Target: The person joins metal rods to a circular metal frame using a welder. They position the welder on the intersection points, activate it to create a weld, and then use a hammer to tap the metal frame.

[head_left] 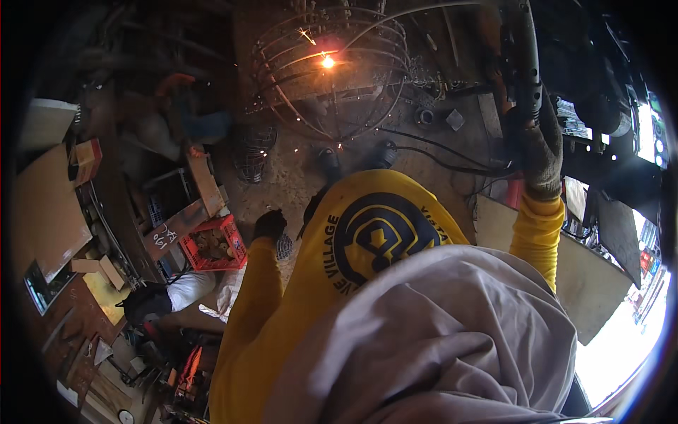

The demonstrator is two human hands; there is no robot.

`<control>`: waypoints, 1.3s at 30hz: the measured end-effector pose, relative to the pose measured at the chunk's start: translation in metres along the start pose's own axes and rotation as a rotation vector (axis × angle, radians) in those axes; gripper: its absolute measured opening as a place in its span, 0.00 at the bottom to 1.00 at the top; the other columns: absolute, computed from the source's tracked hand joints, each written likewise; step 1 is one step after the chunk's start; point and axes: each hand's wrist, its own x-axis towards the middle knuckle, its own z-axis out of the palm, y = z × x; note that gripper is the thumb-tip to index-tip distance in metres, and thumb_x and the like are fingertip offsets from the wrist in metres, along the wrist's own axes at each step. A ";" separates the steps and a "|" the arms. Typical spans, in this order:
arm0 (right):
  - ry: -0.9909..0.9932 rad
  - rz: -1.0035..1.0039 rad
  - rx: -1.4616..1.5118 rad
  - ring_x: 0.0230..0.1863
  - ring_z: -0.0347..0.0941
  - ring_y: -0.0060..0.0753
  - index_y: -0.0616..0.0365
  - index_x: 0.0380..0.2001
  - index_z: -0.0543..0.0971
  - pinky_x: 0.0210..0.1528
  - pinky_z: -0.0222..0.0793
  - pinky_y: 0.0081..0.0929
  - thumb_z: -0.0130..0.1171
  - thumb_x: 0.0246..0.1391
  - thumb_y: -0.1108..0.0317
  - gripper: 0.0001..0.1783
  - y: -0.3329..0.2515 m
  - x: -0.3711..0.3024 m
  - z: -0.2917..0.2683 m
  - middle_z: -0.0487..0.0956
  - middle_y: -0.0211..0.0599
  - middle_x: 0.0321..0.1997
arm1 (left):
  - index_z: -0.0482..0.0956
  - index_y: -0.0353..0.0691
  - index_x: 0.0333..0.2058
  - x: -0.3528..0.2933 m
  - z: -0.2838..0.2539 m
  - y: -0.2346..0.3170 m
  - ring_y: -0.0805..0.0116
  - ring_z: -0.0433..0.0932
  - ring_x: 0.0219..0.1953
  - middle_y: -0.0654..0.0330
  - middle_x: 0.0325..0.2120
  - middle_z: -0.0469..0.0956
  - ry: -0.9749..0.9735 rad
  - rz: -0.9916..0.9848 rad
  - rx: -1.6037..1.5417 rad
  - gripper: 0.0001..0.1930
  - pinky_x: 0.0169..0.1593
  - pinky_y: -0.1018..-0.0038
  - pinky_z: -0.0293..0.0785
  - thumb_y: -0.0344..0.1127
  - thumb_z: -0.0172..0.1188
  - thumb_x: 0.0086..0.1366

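Observation:
My right hand (542, 159), in a grey-brown glove, is closed round the lower part of a welding tool (526, 67) with a long grey handle. From the top of this handle a thin curved rod (395, 15) runs left and down toward a bright glowing spot (328, 62). Sparks fly from the spot, which sits on a round cage-like frame of metal bars (282, 102) in front of me. Low at my left side is my left hand (270, 225), in a dark glove, apart from the frame; its fingers are too dark to make out.
A red plastic crate (213, 244) with round pieces inside stands at my left, beside wooden boards (176, 227). Dark cables (445, 152) cross the floor right of my shoes (381, 153). A wire basket-like piece (254, 155) lies left of them. Large panels (593, 283) lean at the right.

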 end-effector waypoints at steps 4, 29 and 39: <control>-0.049 0.011 -0.007 0.24 0.73 0.18 0.63 0.71 0.59 0.23 0.70 0.16 0.61 0.62 0.57 0.40 -0.005 0.001 0.002 0.79 0.36 0.35 | 0.86 0.46 0.35 -0.006 0.012 0.002 0.56 0.82 0.44 0.55 0.39 0.83 -0.183 0.134 0.064 0.11 0.49 0.61 0.79 0.39 0.57 0.61; 0.064 0.034 -0.251 0.24 0.72 0.19 0.63 0.52 0.75 0.24 0.68 0.17 0.61 0.62 0.52 0.26 0.006 0.000 -0.002 0.80 0.34 0.32 | 0.87 0.41 0.38 -0.018 0.023 0.015 0.50 0.82 0.47 0.49 0.42 0.84 -0.262 -0.093 -0.135 0.14 0.51 0.58 0.77 0.40 0.56 0.61; -0.026 -0.946 -1.122 0.56 0.77 0.51 0.64 0.64 0.65 0.55 0.77 0.39 0.57 0.63 0.75 0.27 0.023 0.014 -0.035 0.75 0.59 0.58 | 0.87 0.40 0.37 -0.026 0.023 0.013 0.52 0.83 0.45 0.50 0.40 0.84 -0.209 0.047 -0.050 0.14 0.50 0.59 0.78 0.41 0.57 0.62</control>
